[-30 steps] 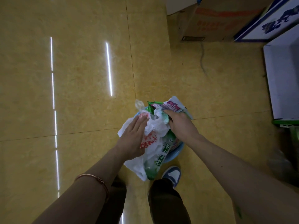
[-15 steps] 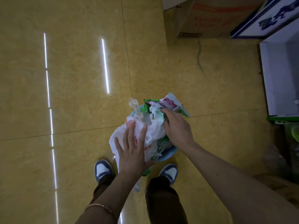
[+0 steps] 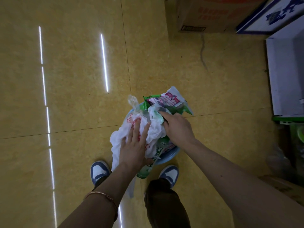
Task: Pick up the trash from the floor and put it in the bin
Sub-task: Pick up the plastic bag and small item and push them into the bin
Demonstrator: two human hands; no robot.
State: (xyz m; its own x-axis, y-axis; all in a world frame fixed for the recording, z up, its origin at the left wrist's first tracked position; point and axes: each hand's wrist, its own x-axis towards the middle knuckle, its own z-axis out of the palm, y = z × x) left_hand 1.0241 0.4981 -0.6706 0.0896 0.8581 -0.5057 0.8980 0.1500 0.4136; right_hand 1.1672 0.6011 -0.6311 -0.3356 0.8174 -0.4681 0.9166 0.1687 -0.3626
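A small blue bin [image 3: 169, 156] stands on the floor just ahead of my feet, overfull with trash. A crumpled white plastic bag [image 3: 156, 130] with red print lies on top. My left hand [image 3: 134, 146] presses flat on the bag with straight fingers. My right hand [image 3: 176, 127] grips the bag's upper right part beside green and pink wrappers [image 3: 167, 102] sticking out at the far rim. A green plastic bottle [image 3: 148, 167] pokes out over the near rim. A clear plastic twist [image 3: 134, 102] stands up at the far left.
Yellow tiled floor [image 3: 74, 96] stretches to the left and ahead. A cardboard box [image 3: 213, 15] stands at the back right with a cable [image 3: 203, 53] on the floor. A white cabinet [image 3: 286, 76] and green items line the right side. My two blue-white shoes [image 3: 99, 172] flank the bin.
My left hand moved from the bag's side onto its top and now presses flat. My right hand stayed gripping the trash. The camera view shifted so that my feet show.
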